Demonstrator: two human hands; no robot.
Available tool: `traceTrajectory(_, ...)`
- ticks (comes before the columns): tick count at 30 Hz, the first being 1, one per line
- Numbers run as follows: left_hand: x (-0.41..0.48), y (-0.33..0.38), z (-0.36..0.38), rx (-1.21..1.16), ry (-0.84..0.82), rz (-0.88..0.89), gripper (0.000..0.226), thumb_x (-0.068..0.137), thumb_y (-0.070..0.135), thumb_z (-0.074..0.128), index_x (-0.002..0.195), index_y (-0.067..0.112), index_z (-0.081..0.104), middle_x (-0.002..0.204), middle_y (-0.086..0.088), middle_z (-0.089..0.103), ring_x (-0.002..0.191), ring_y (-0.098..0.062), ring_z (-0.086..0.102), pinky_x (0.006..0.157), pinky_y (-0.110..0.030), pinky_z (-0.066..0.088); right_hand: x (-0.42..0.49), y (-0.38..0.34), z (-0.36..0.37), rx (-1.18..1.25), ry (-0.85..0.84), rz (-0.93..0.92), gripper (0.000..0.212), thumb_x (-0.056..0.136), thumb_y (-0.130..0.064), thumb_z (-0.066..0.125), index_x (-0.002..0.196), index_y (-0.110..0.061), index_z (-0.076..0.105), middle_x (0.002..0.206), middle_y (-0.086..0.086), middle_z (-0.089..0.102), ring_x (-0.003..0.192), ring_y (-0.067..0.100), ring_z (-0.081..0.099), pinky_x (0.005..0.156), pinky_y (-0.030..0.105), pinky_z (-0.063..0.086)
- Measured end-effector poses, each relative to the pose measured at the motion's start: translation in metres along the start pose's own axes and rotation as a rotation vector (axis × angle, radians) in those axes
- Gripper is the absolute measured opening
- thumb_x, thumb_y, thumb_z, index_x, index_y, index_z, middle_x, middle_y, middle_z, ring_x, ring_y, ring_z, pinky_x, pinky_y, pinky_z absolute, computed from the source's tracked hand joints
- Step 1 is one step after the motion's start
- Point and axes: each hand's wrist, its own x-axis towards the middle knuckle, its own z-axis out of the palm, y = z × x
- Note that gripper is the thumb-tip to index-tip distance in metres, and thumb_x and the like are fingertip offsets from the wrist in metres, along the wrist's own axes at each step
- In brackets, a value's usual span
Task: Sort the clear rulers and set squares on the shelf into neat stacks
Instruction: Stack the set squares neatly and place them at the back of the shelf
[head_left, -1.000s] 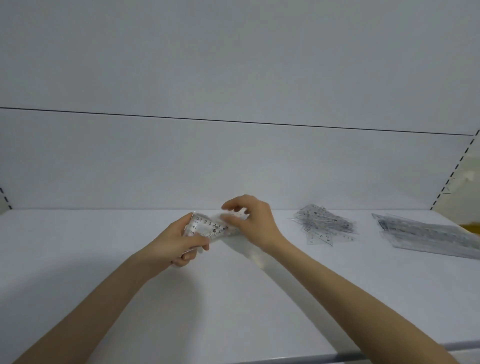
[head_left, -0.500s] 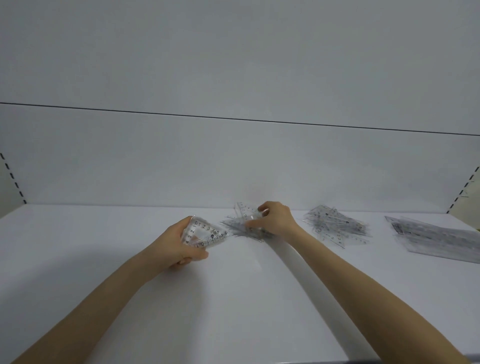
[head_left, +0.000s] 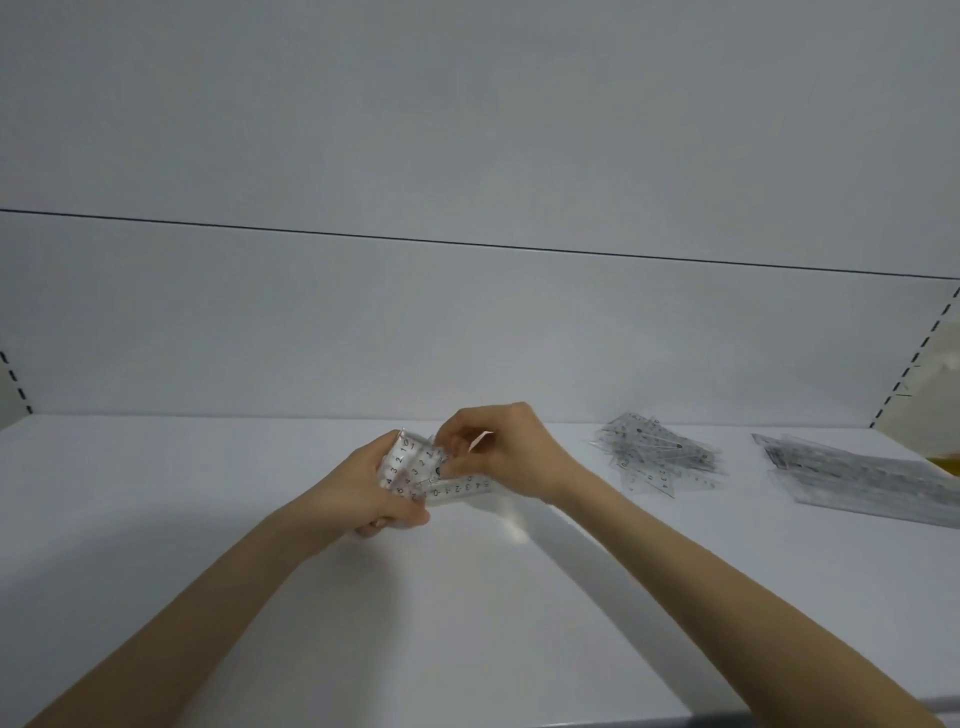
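Both forearms reach to the middle of the shelf. The left hand curls round a small stack of set squares. The right hand pinches the stack's far edge. A loose pile lies toward the shelf's right end.

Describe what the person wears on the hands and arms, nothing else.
The left hand and right hand are bare: no gloves, rings, watch or bracelet show. The left forearm and right forearm are uncovered too, with no sleeve in view.
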Motion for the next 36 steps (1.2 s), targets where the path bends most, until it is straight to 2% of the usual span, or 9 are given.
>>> traceTrajectory(3,0.001,0.002,0.002,-0.001,0.007,0.005,0.051,0.064,-0.006,0.069,0.103,0.026,0.059,0.066,-0.006,0.052,0.046,-0.016,0.033,0.045,-0.022,0.023,0.001,0.001,0.012,-0.087,0.063,-0.081,0.023,0.072,-0.008,0.081,0.093,-0.008,0.071,0.087,0.002,0.063,0.074,0.006,0.056,0.068,0.011,0.044)
traceTrajectory(8,0.000,0.004,0.006,-0.013,0.004,0.007,0.048,0.062,-0.001,0.066,0.103,0.021,0.055,0.069,-0.011,0.047,0.046,-0.016,0.032,0.044,-0.021,0.021,0.004,-0.001,0.029,-0.112,0.204,-0.122,0.021,0.074,-0.019,0.081,0.093,-0.015,0.071,0.096,-0.004,0.060,0.089,0.012,0.055,0.077,0.021,0.043)
traceTrajectory(13,0.002,0.003,0.005,-0.025,0.027,-0.002,0.046,0.061,0.001,0.068,0.103,0.017,0.055,0.066,-0.010,0.049,0.043,-0.015,0.031,0.044,-0.020,0.020,0.000,-0.002,0.024,0.054,0.050,0.115,0.039,0.087,-0.030,0.070,0.122,-0.019,0.056,0.109,0.001,0.064,0.087,0.013,0.065,0.076,0.025,0.055)
traceTrajectory(16,0.001,0.002,0.006,-0.047,0.011,0.003,0.046,0.064,0.009,0.071,0.107,0.017,0.056,0.065,-0.009,0.055,0.042,-0.014,0.033,0.043,-0.019,0.021,-0.004,0.006,0.022,-0.017,0.009,0.147,0.026,0.094,-0.028,0.060,0.116,-0.013,0.062,0.097,0.004,0.070,0.078,0.014,0.066,0.077,0.030,0.055)
traceTrajectory(20,-0.003,0.005,0.006,-0.115,-0.079,0.007,0.038,0.075,0.014,0.063,0.111,0.024,0.057,0.085,-0.021,0.066,0.043,-0.017,0.038,0.042,-0.019,0.023,-0.012,0.012,0.028,0.101,0.040,0.164,0.018,0.090,-0.028,0.065,0.106,-0.021,0.059,0.084,0.008,0.071,0.077,0.027,0.066,0.078,0.049,0.054)
traceTrajectory(23,-0.004,0.005,0.005,-0.126,-0.127,-0.009,0.041,0.074,0.013,0.062,0.113,0.024,0.056,0.094,-0.026,0.068,0.044,-0.019,0.041,0.040,-0.019,0.026,-0.015,0.011,0.026,0.143,-0.003,0.156,0.022,0.087,-0.027,0.069,0.103,-0.018,0.056,0.082,0.005,0.072,0.071,0.019,0.065,0.073,0.038,0.054)
traceTrajectory(28,-0.003,-0.002,0.004,-0.103,-0.067,-0.003,0.043,0.070,0.014,0.062,0.112,0.024,0.056,0.087,-0.021,0.070,0.044,-0.019,0.037,0.039,-0.017,0.025,0.007,0.032,-0.016,-0.174,0.117,0.172,0.021,0.096,-0.025,0.057,0.105,-0.011,0.069,0.095,-0.003,0.071,0.088,0.012,0.065,0.078,0.026,0.044)
traceTrajectory(32,-0.005,-0.004,0.002,-0.088,-0.055,0.005,0.048,0.066,0.010,0.068,0.110,0.025,0.057,0.084,-0.018,0.066,0.045,-0.019,0.036,0.039,-0.018,0.027,0.014,0.055,-0.028,-0.548,-0.225,0.316,0.053,0.090,-0.045,0.061,0.135,-0.018,0.054,0.135,0.001,0.058,0.124,0.020,0.049,0.101,0.036,0.041)
traceTrajectory(36,-0.003,-0.006,-0.001,-0.070,-0.035,-0.014,0.056,0.061,0.006,0.070,0.111,0.027,0.057,0.083,-0.016,0.066,0.045,-0.018,0.036,0.043,-0.019,0.024,0.010,0.060,-0.022,-0.539,-0.133,0.319,0.042,0.086,-0.037,0.068,0.125,-0.022,0.062,0.127,0.000,0.061,0.118,0.021,0.051,0.094,0.035,0.045)
